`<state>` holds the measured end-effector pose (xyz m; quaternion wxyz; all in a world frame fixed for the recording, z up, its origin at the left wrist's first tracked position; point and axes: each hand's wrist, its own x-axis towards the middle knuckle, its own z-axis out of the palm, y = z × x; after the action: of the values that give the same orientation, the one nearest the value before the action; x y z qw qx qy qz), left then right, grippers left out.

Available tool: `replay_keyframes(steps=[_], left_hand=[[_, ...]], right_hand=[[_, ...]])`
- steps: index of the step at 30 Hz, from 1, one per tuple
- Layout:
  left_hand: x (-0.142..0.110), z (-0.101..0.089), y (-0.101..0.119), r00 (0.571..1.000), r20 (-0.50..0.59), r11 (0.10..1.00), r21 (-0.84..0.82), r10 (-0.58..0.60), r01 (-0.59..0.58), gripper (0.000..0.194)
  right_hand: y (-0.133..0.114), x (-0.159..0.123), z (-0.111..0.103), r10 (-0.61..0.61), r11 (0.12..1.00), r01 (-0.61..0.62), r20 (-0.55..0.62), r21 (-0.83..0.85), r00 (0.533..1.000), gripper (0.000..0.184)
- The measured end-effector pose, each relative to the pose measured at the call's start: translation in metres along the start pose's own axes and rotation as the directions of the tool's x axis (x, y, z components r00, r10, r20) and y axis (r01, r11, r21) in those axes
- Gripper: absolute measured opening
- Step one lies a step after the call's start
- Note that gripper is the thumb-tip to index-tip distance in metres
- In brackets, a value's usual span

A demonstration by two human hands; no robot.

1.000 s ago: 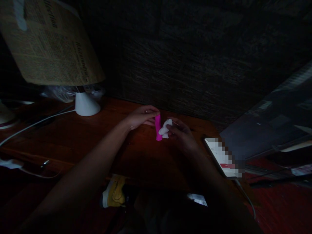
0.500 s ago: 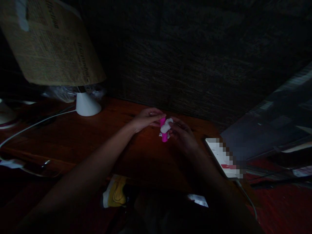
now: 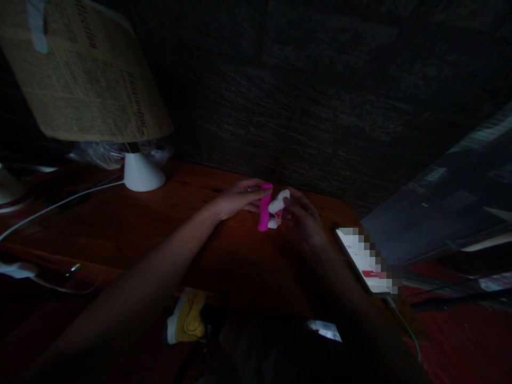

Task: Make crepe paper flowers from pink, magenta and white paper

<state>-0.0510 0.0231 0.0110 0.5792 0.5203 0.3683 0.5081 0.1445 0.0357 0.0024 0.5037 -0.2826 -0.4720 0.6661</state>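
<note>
Over the wooden table (image 3: 236, 256), my left hand (image 3: 244, 197) pinches the upper part of a bright pink stick (image 3: 264, 210), which stands nearly upright. The stick looks soft, like modelling clay, but its exact kind I cannot make out. To its right, my right hand (image 3: 302, 213) is closed on a crumpled white tissue (image 3: 279, 201). A small reddish patch shows near the tissue's lower part. Tissue and pink stick are side by side, very close; whether they touch is unclear. The right fingertips are partly in shadow.
A lamp with a newsprint shade (image 3: 100, 80) and white base (image 3: 143, 172) stands at the left, its white cable (image 3: 60, 206) crossing the table. A phone or tablet (image 3: 360, 256) with a cable lies at the right edge. A dark brick wall (image 3: 288, 96) rises behind.
The tissue, earlier around the pink stick's middle, has moved right and off it with my right hand. The pink stick has shifted slightly left and now shows along its length.
</note>
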Motion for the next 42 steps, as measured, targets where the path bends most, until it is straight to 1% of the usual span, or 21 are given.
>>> replay_keyframes(steps=[3, 8, 13, 17, 21, 23, 25, 28, 30, 33, 38, 42], left_hand=[[-0.0012, 0.003, -0.0004, 1.0, 0.021, 1.0, 0.003, 0.006, -0.006, 0.037], [-0.0018, 0.007, 0.002, 1.0, -0.022, 1.0, -0.006, 0.011, -0.011, 0.03], [-0.0022, 0.008, 0.0043, 1.0, -0.029, 1.0, -0.006, 0.0, 0.0, 0.027], [-0.0018, 0.0078, 0.0029, 1.0, 0.03, 0.999, -0.05, 0.009, -0.008, 0.032], [0.0002, 0.0063, 0.0001, 0.995, 0.1, 0.997, -0.078, 0.03, -0.022, 0.031], [0.0009, 0.0055, -0.0007, 0.992, 0.118, 0.996, -0.083, 0.039, -0.029, 0.032], [0.0011, 0.0047, -0.0007, 0.995, 0.096, 0.997, -0.075, 0.036, -0.029, 0.032], [0.0008, 0.004, 0.0006, 1.0, -0.001, 0.999, -0.042, 0.026, -0.026, 0.031], [0.0004, 0.0045, 0.0019, 0.998, -0.054, 0.999, -0.022, 0.036, -0.037, 0.032], [-0.0001, 0.0065, 0.0037, 0.993, -0.102, 0.998, 0.022, 0.053, -0.051, 0.031], [-0.0014, 0.0093, 0.0058, 0.988, -0.148, 0.996, 0.081, 0.051, -0.039, 0.03], [-0.0012, 0.0095, 0.0062, 0.987, -0.146, 0.994, 0.087, 0.073, -0.06, 0.038]], right_hand=[[-0.0011, 0.0001, 0.0002, -0.007, 1.0, 0.007, 0.021, 0.006, 1.0, 0.039], [-0.0043, -0.0003, 0.0028, 0.015, 0.997, -0.016, 0.012, 0.077, 1.0, 0.031], [-0.0036, -0.0003, 0.0046, -0.017, 0.996, 0.019, -0.021, 0.085, 1.0, 0.035], [-0.0012, -0.0003, 0.0028, -0.062, 0.998, 0.063, -0.035, 0.01, 0.997, 0.035], [-0.0016, -0.0006, 0.0016, -0.08, 0.996, 0.078, -0.042, -0.053, 0.996, 0.039], [-0.0027, -0.0007, 0.0018, -0.088, 0.994, 0.084, -0.053, -0.074, 0.995, 0.039], [-0.0039, -0.001, 0.0022, -0.098, 0.992, 0.092, -0.058, -0.088, 0.994, 0.036], [-0.0053, -0.0015, 0.0033, -0.101, 0.991, 0.095, -0.067, -0.09, 0.993, 0.032], [-0.0055, -0.0016, 0.0039, -0.105, 0.992, 0.099, -0.07, -0.076, 0.992, 0.031], [-0.0048, -0.0011, 0.0045, -0.117, 0.99, 0.111, -0.073, -0.085, 0.99, 0.034], [-0.0043, -0.0008, 0.0048, -0.172, 0.973, 0.155, -0.085, -0.172, 0.981, 0.039], [-0.0056, -0.0013, 0.0042, -0.201, 0.96, 0.179, -0.086, -0.215, 0.976, 0.039]])
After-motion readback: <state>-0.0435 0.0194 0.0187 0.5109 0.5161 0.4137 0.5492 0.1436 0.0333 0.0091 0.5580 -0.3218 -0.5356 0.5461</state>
